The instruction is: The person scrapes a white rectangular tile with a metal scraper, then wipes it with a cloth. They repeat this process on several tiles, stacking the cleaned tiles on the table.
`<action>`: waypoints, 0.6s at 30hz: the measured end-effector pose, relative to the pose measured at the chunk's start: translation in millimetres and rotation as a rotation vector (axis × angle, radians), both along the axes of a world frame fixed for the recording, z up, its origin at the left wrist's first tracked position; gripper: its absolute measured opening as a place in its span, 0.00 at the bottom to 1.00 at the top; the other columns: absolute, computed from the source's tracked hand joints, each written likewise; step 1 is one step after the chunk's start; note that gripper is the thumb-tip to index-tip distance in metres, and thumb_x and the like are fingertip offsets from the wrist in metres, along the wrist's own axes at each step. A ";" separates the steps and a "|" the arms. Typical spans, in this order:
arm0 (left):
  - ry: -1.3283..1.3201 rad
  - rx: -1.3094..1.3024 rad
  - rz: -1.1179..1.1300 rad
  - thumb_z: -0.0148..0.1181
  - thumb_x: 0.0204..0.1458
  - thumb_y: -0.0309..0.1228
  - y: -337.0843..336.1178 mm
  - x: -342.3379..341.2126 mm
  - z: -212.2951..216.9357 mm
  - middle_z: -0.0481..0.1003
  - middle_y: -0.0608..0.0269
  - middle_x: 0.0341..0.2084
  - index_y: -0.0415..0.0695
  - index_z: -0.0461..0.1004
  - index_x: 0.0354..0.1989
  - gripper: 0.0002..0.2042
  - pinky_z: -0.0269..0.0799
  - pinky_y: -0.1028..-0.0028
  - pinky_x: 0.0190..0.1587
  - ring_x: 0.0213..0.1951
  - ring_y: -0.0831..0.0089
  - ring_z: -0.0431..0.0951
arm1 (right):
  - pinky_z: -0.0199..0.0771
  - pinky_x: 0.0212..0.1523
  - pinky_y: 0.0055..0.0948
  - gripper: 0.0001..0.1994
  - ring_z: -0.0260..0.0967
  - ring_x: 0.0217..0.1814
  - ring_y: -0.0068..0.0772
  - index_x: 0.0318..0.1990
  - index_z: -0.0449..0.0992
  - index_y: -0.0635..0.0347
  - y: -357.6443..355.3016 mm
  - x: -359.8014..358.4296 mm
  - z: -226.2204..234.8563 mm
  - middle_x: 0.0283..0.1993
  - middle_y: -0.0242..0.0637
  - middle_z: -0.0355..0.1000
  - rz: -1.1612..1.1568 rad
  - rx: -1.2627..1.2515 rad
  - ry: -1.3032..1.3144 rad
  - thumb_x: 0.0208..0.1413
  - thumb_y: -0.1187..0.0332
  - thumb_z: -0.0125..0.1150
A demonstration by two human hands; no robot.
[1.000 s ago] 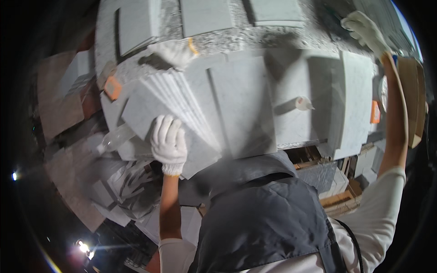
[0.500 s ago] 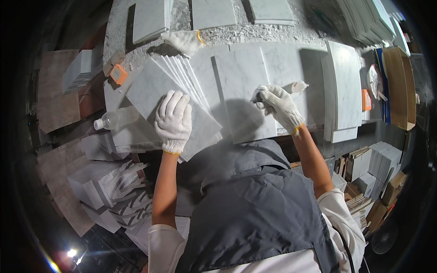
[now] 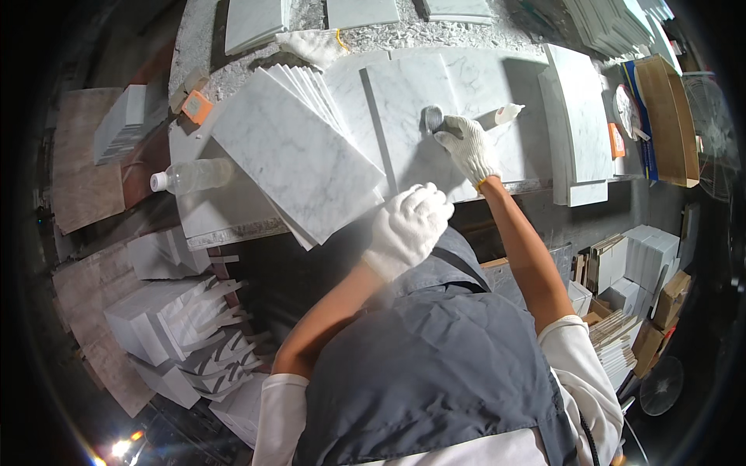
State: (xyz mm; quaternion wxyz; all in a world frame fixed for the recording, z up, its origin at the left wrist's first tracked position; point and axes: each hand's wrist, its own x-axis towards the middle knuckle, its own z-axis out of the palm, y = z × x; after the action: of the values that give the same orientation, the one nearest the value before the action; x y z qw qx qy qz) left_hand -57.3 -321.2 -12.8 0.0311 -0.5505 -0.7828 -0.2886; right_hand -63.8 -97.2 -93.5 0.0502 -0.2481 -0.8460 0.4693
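Note:
My right hand (image 3: 470,147), in a white glove, pinches a small round grey ribbed pad (image 3: 430,118) and holds it against a white marble slab (image 3: 404,101) on the workbench. My left hand (image 3: 408,225), also gloved, hovers with curled fingers and nothing in it. It is just off the near right corner of a fanned stack of white marble tiles (image 3: 295,155) lying to the left of the slab. A small white tube (image 3: 509,114) lies on the slab just right of my right hand.
A plastic bottle (image 3: 190,175) and an orange block (image 3: 196,106) lie left of the stack. A white cloth (image 3: 315,45) is behind it. A thick marble piece (image 3: 579,124), a cardboard box (image 3: 668,116) and a fan (image 3: 711,132) are at right. Cut stone stacks (image 3: 179,326) sit below left.
My left hand has lifted off the tile stack and pulled back toward my body. My right hand came down from the far right onto the slab, now with the grey pad.

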 end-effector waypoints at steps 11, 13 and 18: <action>0.036 -0.346 0.035 0.53 0.62 0.39 -11.0 34.2 -49.7 0.77 0.64 0.58 0.52 0.77 0.58 0.18 0.60 0.61 0.69 0.67 0.63 0.69 | 0.78 0.45 0.39 0.17 0.80 0.40 0.39 0.40 0.86 0.59 -35.7 -24.8 13.9 0.39 0.44 0.82 -0.288 0.216 -0.064 0.55 0.54 0.75; 0.024 -0.332 0.032 0.51 0.63 0.40 -11.7 38.0 -58.6 0.76 0.64 0.60 0.53 0.76 0.61 0.19 0.55 0.59 0.73 0.70 0.62 0.66 | 0.78 0.45 0.40 0.17 0.79 0.40 0.41 0.40 0.86 0.59 -39.1 -29.7 15.2 0.39 0.43 0.81 -0.301 0.291 -0.061 0.55 0.54 0.74; -0.016 -0.553 0.019 0.48 0.65 0.40 -3.9 27.1 -44.5 0.69 0.64 0.69 0.54 0.73 0.65 0.21 0.52 0.57 0.75 0.73 0.61 0.62 | 0.77 0.42 0.35 0.12 0.76 0.40 0.35 0.47 0.80 0.58 -25.0 -14.9 15.3 0.40 0.41 0.79 -0.327 0.011 0.079 0.59 0.65 0.70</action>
State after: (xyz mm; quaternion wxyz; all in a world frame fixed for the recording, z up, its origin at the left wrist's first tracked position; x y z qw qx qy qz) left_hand -30.1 -325.1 -57.3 -0.1237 -0.5284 -0.8371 -0.0681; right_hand -78.7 -122.2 -78.2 0.1604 -0.3633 -0.7944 0.4595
